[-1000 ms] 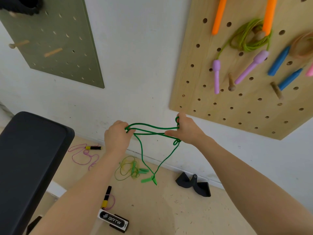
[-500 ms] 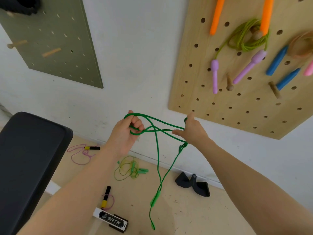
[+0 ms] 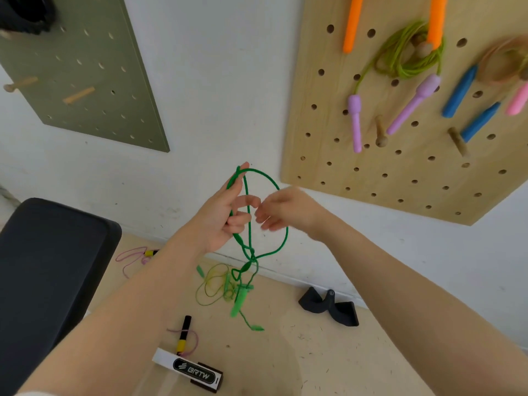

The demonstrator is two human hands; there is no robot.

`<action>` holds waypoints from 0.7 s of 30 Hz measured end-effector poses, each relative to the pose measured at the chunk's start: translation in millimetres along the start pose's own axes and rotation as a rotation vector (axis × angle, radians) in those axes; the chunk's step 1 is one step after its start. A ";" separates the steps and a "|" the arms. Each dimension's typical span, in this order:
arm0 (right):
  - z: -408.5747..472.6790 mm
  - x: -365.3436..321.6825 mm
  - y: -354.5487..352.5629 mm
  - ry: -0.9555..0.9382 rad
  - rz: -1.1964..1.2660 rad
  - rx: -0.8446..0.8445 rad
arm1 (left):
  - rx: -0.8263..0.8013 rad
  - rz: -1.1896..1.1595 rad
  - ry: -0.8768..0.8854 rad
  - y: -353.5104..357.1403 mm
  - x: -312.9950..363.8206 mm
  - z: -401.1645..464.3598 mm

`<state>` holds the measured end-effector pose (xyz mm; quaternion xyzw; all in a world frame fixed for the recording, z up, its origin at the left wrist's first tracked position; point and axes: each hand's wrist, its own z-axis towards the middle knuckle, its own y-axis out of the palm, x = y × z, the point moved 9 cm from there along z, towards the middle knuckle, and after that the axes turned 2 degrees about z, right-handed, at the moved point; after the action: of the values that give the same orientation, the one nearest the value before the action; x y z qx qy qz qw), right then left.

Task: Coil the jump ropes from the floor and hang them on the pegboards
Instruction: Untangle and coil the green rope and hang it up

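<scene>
A white wall carries two pegboards above a pale wooden floor [image 3: 328, 352]: a green pegboard [image 3: 85, 81] at the upper left, cut off by the frame's top and left edges, and a wooden pegboard [image 3: 343, 172] at the right, running out of view at the top and right. On the wooden one hang coiled ropes with purple, orange, blue and pink handles; the coil at the far right edge is only partly visible.

In front of the wall the left hand [image 3: 220, 221] is raised, its fingers curled round loops of the green jump rope [image 3: 278, 187], which arcs over the fingertips and hangs down to a tangle below the wrist. Its green handles [image 3: 238, 304] dangle blurred above the floor. The right hand [image 3: 285, 210] is just beside the left, motion-blurred; its fingers look loosely bent close to the loop, but whether they pinch the rope cannot be told.

On the floor lie a yellow-green rope [image 3: 213, 284], partly hidden behind the hanging one, a pink rope [image 3: 134, 257] with black-and-yellow handles, a labelled box [image 3: 191, 372] and a black object [image 3: 328, 307]. A dark padded seat [image 3: 48, 267] fills the left
</scene>
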<state>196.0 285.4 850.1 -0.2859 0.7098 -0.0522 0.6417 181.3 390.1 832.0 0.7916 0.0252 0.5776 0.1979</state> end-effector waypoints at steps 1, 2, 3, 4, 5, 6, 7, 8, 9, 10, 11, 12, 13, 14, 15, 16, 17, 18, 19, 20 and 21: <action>4.7 9.7 11.2 0.040 -0.051 -0.052 | -0.022 -0.020 0.000 2.2 3.2 -0.7; 10.4 18.4 17.7 0.056 -0.114 -0.058 | -0.057 -0.040 -0.006 5.8 6.3 -2.2; 14.1 24.8 23.2 0.075 -0.143 -0.054 | -0.102 -0.059 -0.017 9.9 8.6 -4.5; 18.6 31.5 30.3 0.102 -0.120 -0.070 | -0.153 -0.083 -0.031 14.5 10.8 -8.1; 21.8 36.2 39.7 0.121 -0.098 -0.116 | -0.202 -0.109 -0.045 18.6 12.8 -12.4; 24.8 39.0 48.5 0.120 -0.087 -0.169 | -0.244 -0.135 -0.055 22.0 14.9 -17.2; 24.9 39.5 54.9 0.109 -0.111 -0.217 | -0.271 -0.154 -0.057 22.7 17.2 -21.3; 23.8 38.1 57.6 0.102 -0.129 -0.239 | -0.275 -0.160 -0.049 19.8 19.6 -24.1; 24.1 38.1 58.2 0.111 -0.083 -0.242 | -0.253 -0.152 -0.031 12.7 21.6 -24.5; 25.1 39.6 57.7 0.135 0.025 -0.241 | -0.202 -0.121 -0.014 1.2 22.3 -22.8; 24.5 42.7 57.7 0.208 0.194 -0.234 | -0.111 -0.050 -0.006 -15.1 20.9 -19.2; 23.0 47.1 57.6 0.307 0.398 -0.206 | 0.025 0.094 -0.004 -37.0 18.6 -15.1; 22.0 51.3 55.1 0.398 0.582 -0.149 | 0.189 0.334 -0.004 -61.3 17.8 -12.2; 22.7 54.7 50.6 0.460 0.719 -0.072 | 0.348 0.651 -0.008 -84.7 17.9 -11.1; 22.7 54.8 45.8 0.487 0.789 -0.002 | 0.449 0.971 -0.011 -100.1 16.7 -10.7; 24.9 53.8 38.4 0.477 0.742 0.055 | 0.474 1.217 -0.006 -106.3 11.3 -9.9; 28.9 51.6 27.3 0.440 0.576 0.101 | 0.456 1.373 -0.010 -106.7 2.4 -9.3; 34.3 46.9 14.2 0.376 0.332 0.125 | 0.416 1.471 -0.023 -104.3 -8.5 -8.0; 38.3 38.9 2.6 0.291 0.059 0.127 | 0.371 1.547 -0.033 -99.9 -18.0 -6.5; 40.8 30.6 -4.9 0.200 -0.226 0.102 | 0.333 1.620 -0.029 -93.4 -23.7 -5.3; 40.9 26.1 -6.8 0.130 -0.502 0.048 | 0.303 1.676 -0.020 -87.0 -26.0 -4.2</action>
<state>236.5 279.4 823.1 -0.4341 0.6547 -0.2448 0.5683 185.3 464.4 779.7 0.5717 -0.4938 0.5168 -0.4028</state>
